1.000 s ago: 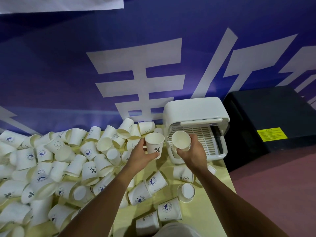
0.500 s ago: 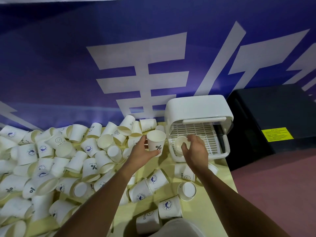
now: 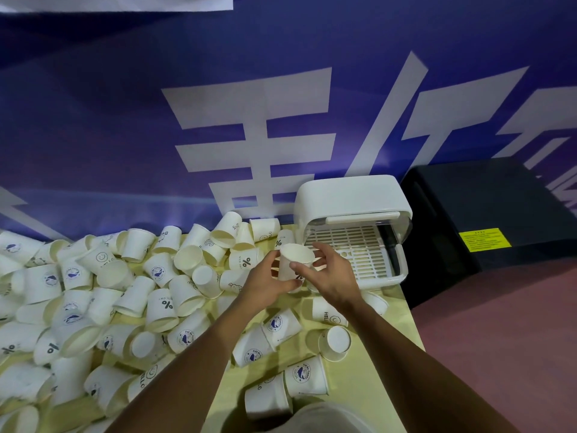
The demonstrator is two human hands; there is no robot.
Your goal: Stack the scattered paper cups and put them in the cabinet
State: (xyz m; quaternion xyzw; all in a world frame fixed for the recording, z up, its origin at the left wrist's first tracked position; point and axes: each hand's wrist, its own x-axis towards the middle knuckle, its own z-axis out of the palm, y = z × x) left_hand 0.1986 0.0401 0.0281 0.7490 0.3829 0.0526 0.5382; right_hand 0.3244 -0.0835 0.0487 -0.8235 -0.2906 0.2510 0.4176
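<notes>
Holding one cup (image 3: 295, 260) upright just in front of the open cabinet (image 3: 349, 198), so it goes straight in: my left hand (image 3: 268, 284) curls its fingers round the bottom, my right hand (image 3: 332, 276) pinches the rim (nesting two, I judge). Other cups (image 3: 184, 295) lie scattered across the tabletop (image 3: 374, 385).

- Cups (image 3: 125, 292) strewn on table (image 3: 368, 385), L & front of cabinet (image 3: 349, 198).
- Cabinet at table's far-R corner; box (image 3: 484, 214) to its R.
- Held cup (image 3: 295, 260) just before cabinet.
</notes>
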